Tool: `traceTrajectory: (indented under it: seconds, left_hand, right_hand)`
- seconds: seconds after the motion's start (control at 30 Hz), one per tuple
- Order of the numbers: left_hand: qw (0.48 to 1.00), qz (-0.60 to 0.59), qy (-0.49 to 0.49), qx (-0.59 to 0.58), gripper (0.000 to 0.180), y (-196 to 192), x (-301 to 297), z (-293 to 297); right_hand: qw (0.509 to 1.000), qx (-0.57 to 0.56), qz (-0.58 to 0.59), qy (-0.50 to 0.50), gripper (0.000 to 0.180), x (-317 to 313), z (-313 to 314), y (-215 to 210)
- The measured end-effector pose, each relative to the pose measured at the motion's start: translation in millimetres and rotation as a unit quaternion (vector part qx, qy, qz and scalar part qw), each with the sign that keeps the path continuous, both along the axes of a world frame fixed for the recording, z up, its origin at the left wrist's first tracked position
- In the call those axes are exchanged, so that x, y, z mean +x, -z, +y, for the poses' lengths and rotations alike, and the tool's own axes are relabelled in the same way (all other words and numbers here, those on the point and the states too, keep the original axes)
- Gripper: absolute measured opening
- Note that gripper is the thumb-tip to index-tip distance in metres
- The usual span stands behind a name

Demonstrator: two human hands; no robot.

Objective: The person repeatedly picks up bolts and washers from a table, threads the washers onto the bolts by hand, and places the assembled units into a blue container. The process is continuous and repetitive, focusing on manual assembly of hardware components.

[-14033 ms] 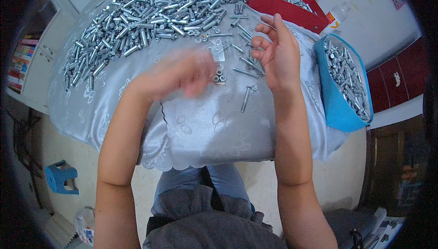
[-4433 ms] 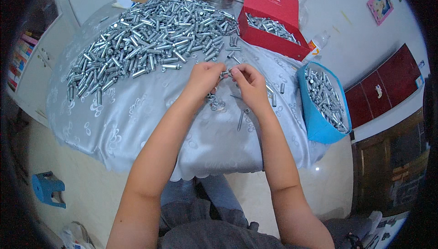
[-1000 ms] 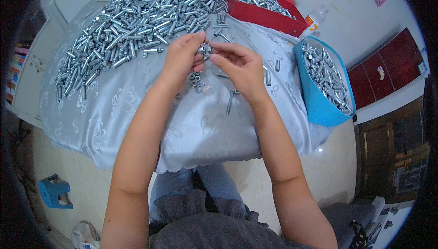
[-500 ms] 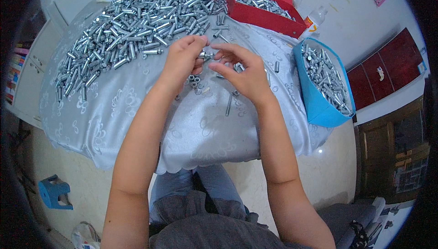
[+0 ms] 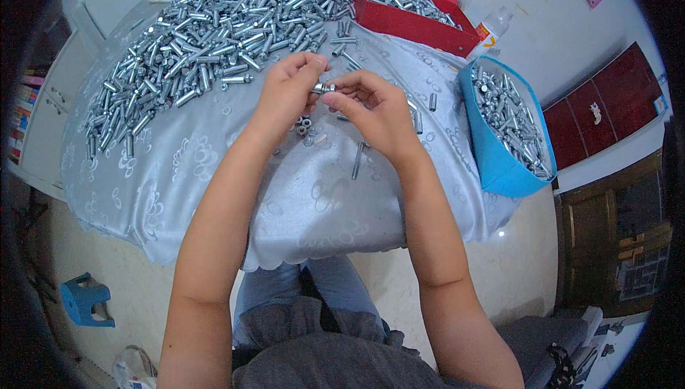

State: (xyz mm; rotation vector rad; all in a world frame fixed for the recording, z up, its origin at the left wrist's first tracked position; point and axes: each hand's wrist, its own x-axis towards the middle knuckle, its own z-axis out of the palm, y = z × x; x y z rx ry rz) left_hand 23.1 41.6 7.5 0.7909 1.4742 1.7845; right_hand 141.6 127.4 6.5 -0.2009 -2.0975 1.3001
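My left hand [image 5: 289, 88] and my right hand [image 5: 371, 107] meet above the middle of the table and pinch one small silver bolt [image 5: 321, 88] between their fingertips. Just below the hands, a few small nuts [image 5: 303, 129] lie on the pale blue tablecloth [image 5: 314, 189]. One loose bolt [image 5: 357, 161] lies beside my right wrist. A large heap of silver bolts [image 5: 207, 39] spreads across the cloth to the far left of my left hand.
A red box [image 5: 410, 7] with bolts stands at the back. A blue bin [image 5: 506, 129] full of bolts sits at the right table edge, a plastic bottle [image 5: 492, 27] behind it. A blue stool [image 5: 85, 300] stands on the floor, lower left.
Over the last second both hands stayed together above the cloth, working the small bolt between the fingertips; my right hand shifted slightly around it.
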Motion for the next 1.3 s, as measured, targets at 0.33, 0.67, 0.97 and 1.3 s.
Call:
traceTrajectory:
  seconds: [0.33, 0.67, 0.97, 1.3]
  left_hand:
    - [0.998, -0.056, 0.025, -0.003, 0.024, 1.8, -0.6, -0.2]
    - [0.998, -0.044, 0.048, -0.016, 0.021, 0.8, -5.4, -1.7]
    - [0.999, -0.005, 0.051, -0.016, 0.019, 1.0, -7.3, -3.3]
    - [0.999, -0.005, 0.041, -0.032, 0.019, -1.5, -1.8, -3.3]
  right_hand:
    - [0.997, 0.059, 0.036, 0.013, 0.015, 1.0, -0.3, -1.2]
    - [0.991, 0.1, -0.078, 0.037, 0.021, 3.2, -4.7, -6.8]
    - [0.999, -0.005, 0.026, 0.028, 0.018, -2.7, -1.2, 3.2]
    - [0.995, 0.097, -0.011, 0.024, 0.02, 1.3, -2.5, -2.6]
